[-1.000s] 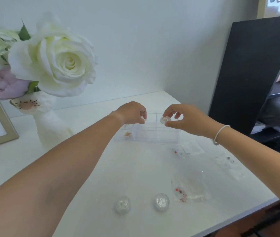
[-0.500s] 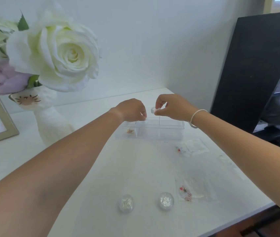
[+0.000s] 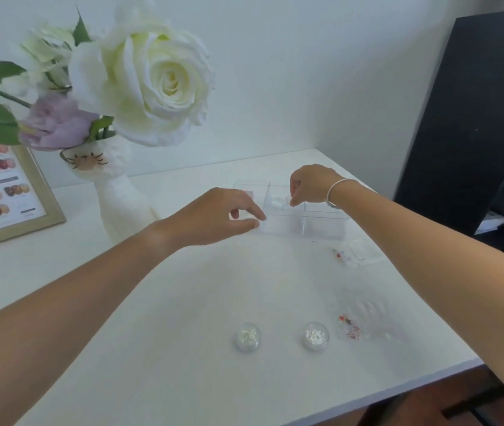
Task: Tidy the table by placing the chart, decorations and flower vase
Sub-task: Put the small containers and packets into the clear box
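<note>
A clear compartment box (image 3: 321, 224) stands at the back of the white table (image 3: 183, 302). My left hand (image 3: 214, 219) pinches the box's front left wall between thumb and forefinger. My right hand (image 3: 312, 184) hangs over a rear compartment with its fingers curled down beside a small round jar (image 3: 277, 202) that lies inside; whether they touch it is unclear. Two more glitter jars (image 3: 247, 337) (image 3: 315, 336) sit near the front edge. A white cat-shaped vase (image 3: 121, 195) with a white rose (image 3: 158, 84) stands at the left, beside the framed colour chart (image 3: 5, 192).
Clear bags with red decorations lie at the right: one bag (image 3: 350, 329) by the front jars, another bag (image 3: 341, 255) just in front of the box. A black shelf unit (image 3: 466, 118) rises past the table's right edge. The table's front edge (image 3: 398, 385) slants across the lower right.
My right hand carried the small jar from in front of the box over to a rear compartment and lowered it in. My left hand stayed at the box's left corner.
</note>
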